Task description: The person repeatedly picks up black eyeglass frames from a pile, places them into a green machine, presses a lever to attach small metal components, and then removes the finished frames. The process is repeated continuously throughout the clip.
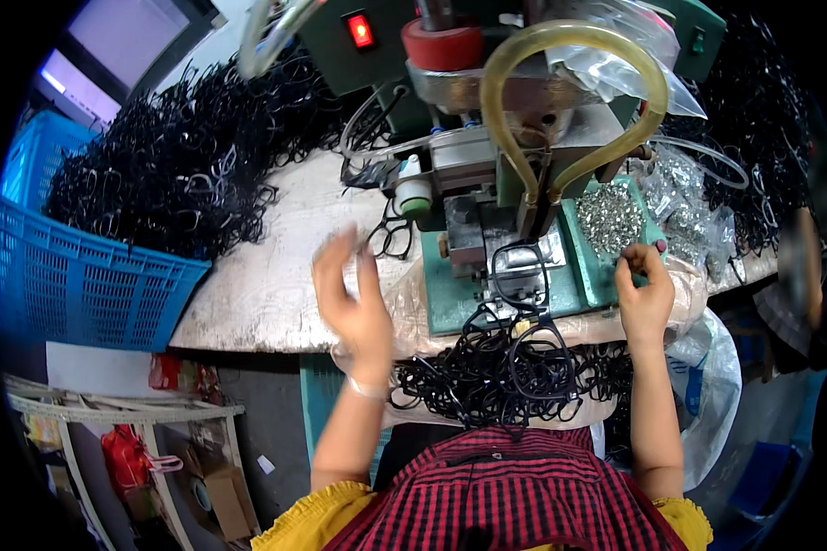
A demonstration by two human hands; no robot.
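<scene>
Silvery small metal parts [609, 219] fill a shallow green tray [601, 286] beside the right hand [648, 286], its fingertips drawn together, on what I cannot tell. The blurred left hand [354, 308] hangs, fingers apart. One black glasses frame [494, 274] lies beneath the green-and-steel press [459, 87]; keeping fingers clear seems wise. No writing is legible.

Glossy plastic frames [487, 376], shiny metal parts [609, 220], rough wooden tabletop [248, 294]

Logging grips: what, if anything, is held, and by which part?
Left hand: open, nothing visibly held. Right hand, curled at the green tray: cannot be told.
</scene>
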